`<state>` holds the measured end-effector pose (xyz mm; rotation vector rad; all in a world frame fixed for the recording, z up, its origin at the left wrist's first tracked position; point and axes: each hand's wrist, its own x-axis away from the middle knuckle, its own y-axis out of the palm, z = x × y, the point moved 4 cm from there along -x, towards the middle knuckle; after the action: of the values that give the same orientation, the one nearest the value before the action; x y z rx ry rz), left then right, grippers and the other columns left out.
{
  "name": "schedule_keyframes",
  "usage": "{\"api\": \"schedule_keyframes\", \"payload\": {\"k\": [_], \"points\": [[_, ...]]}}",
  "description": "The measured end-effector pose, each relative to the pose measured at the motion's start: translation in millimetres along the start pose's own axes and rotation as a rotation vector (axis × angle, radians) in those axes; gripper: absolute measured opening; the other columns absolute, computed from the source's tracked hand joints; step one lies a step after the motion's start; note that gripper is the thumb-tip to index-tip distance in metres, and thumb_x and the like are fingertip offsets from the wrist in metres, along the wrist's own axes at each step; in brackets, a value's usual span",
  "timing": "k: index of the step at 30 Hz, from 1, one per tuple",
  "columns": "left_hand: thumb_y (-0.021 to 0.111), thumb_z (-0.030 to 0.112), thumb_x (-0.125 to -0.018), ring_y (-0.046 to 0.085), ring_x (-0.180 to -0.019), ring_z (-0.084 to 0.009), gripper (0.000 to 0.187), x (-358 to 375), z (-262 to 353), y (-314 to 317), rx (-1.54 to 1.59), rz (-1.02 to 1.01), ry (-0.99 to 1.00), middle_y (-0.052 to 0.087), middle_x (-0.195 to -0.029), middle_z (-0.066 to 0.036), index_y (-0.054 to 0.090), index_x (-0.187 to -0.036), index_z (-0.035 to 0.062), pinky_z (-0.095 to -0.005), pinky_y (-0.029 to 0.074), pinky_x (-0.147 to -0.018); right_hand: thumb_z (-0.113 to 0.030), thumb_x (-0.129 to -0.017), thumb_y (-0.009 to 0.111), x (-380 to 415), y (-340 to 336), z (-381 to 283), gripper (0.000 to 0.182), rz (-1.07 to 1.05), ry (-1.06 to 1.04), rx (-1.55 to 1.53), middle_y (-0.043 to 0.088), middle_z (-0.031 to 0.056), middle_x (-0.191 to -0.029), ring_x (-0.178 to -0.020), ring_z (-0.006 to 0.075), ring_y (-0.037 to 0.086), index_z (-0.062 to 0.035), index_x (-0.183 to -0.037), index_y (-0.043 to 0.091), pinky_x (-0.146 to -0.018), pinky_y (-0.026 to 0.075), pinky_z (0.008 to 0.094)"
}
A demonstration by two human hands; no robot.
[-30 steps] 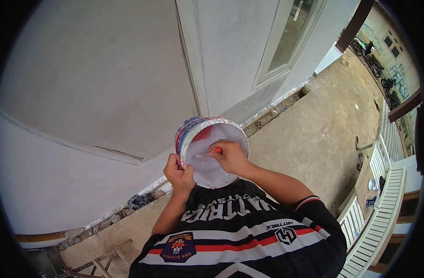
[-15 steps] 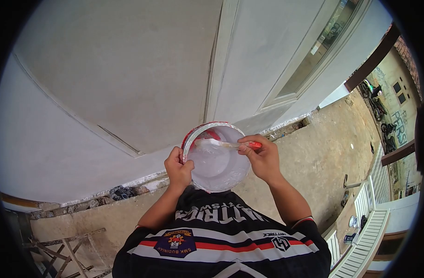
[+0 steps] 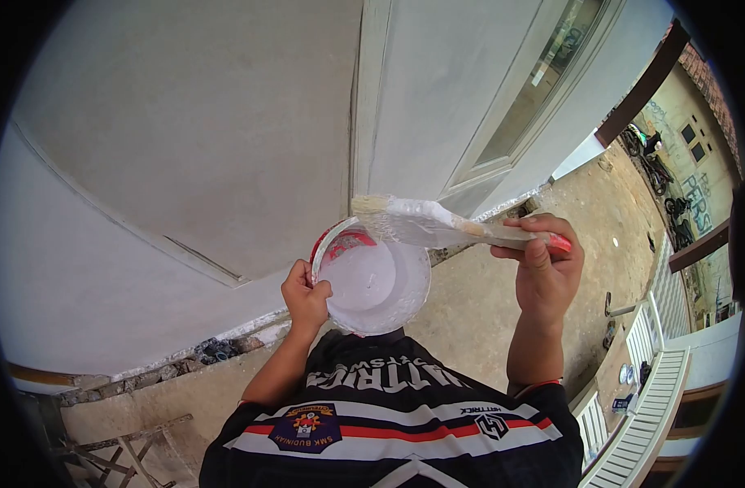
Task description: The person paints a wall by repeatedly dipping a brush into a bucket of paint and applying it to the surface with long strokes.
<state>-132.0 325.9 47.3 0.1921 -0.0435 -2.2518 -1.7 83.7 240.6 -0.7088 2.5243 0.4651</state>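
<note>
A house yard, with benches (image 3: 639, 415) beside painted walls (image 3: 226, 106).

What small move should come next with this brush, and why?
Perhaps the right hand should wipe the brush lightly inside the bucket: white paint coats it thickly, and the left hand grips the bucket's edge.

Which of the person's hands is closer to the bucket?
The left. The left hand holds the bucket at its rim, touching it. The right hand is off to the bucket's right, apart from it, holding the brush by its handle.
</note>
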Motion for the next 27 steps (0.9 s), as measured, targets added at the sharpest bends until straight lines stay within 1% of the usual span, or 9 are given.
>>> {"api": "schedule_keyframes", "payload": {"k": [2,5,9,12,15,18,21,24,27], "points": [[0.049,-0.004,-0.053,0.033,-0.054,-0.0063,0.018,1,-3,0,-0.015,-0.012,-0.01,0.036,-0.058,0.003,0.036,-0.062,0.0048,-0.0211,0.027,-0.047,-0.016,-0.084,0.059,-2,-3,-8,0.028,0.01,-0.061,0.003,0.058,0.0209,-0.091,-0.081,0.029,0.063,0.0082,-0.097,0.052,-0.066,0.057,0.0354],[0.048,-0.004,-0.052,0.033,-0.054,-0.0064,0.017,2,-5,2,-0.028,-0.024,-0.022,0.037,-0.059,0.003,0.037,-0.062,0.0051,-0.021,0.027,-0.048,-0.016,-0.085,0.058,-4,-8,-16,0.028,0.023,-0.11,-0.017,0.057,0.0214,-0.092,-0.08,0.029,0.063,0.0079,-0.098,0.052,-0.065,0.057,0.0353],[0.048,-0.005,-0.053,0.033,-0.054,-0.0062,0.018,6,-4,5,-0.042,-0.035,-0.037,0.036,-0.059,0.003,0.037,-0.062,0.0052,-0.0212,0.027,-0.047,-0.017,-0.085,0.056,-4,-11,-23,0.029,0.029,-0.152,-0.029,0.057,0.0218,-0.093,-0.081,0.0296,0.063,0.0082,-0.099,0.051,-0.065,0.058,0.0344],[0.052,-0.003,-0.054,0.031,-0.053,-0.0057,0.019,6,-8,5,-0.024,-0.021,-0.026,0.034,-0.057,0.004,0.035,-0.06,0.0039,-0.0217,0.026,-0.046,-0.017,-0.086,0.055,-5,-15,-25,0.029,0.041,-0.196,-0.038,0.055,0.0221,-0.095,-0.081,0.0297,0.063,0.0085,-0.099,0.05,-0.064,0.058,0.0338],[0.052,-0.003,-0.053,0.03,-0.053,-0.0056,0.019,6,-7,7,-0.011,-0.026,-0.045,0.034,-0.056,0.004,0.035,-0.06,0.0037,-0.0217,0.026,-0.045,-0.017,-0.087,0.053,-8,-19,-29,0.03,-0.013,-0.213,-0.041,0.054,0.0228,-0.099,-0.082,0.0301,0.063,0.0087,-0.102,0.048,-0.065,0.058,0.0335],[0.052,-0.003,-0.053,0.03,-0.053,-0.0055,0.02,6,-11,7,-0.034,-0.033,-0.043,0.034,-0.056,0.004,0.034,-0.06,0.0038,-0.0218,0.025,-0.045,-0.017,-0.089,0.05,-9,-28,-31,0.031,0.034,-0.261,-0.076,0.053,0.0235,-0.101,-0.084,0.0307,0.063,0.009,-0.105,0.046,-0.067,0.058,0.0336],[0.051,-0.003,-0.053,0.03,-0.053,-0.0055,0.02,5,-12,7,-0.042,-0.035,-0.029,0.033,-0.056,0.004,0.034,-0.06,0.0038,-0.0218,0.025,-0.045,-0.016,-0.089,0.05,-12,-33,-35,0.032,-0.034,-0.257,-0.133,0.053,0.0236,-0.101,-0.083,0.0312,0.062,0.0094,-0.107,0.044,-0.067,0.058,0.0341],[0.051,-0.003,-0.054,0.03,-0.054,-0.0055,0.02,4,-9,8,-0.036,-0.032,-0.027,0.033,-0.056,0.004,0.033,-0.06,0.0038,-0.0218,0.025,-0.045,-0.016,-0.088,0.051,-9,-32,-32,0.031,-0.007,-0.21,-0.139,0.053,0.0228,-0.101,-0.083,0.0315,0.063,0.0093,-0.105,0.046,-0.067,0.058,0.0338],[0.052,-0.003,-0.054,0.031,-0.053,-0.0056,0.02,4,-13,6,-0.037,-0.022,-0.036,0.033,-0.056,0.004,0.034,-0.06,0.0038,-0.0219,0.025,-0.045,-0.014,-0.087,0.053,8,-29,1,0.027,0.073,-0.045,-0.092,0.056,0.021,-0.098,-0.082,0.0304,0.063,0.0089,-0.101,0.05,-0.068,0.057,0.033]]}}
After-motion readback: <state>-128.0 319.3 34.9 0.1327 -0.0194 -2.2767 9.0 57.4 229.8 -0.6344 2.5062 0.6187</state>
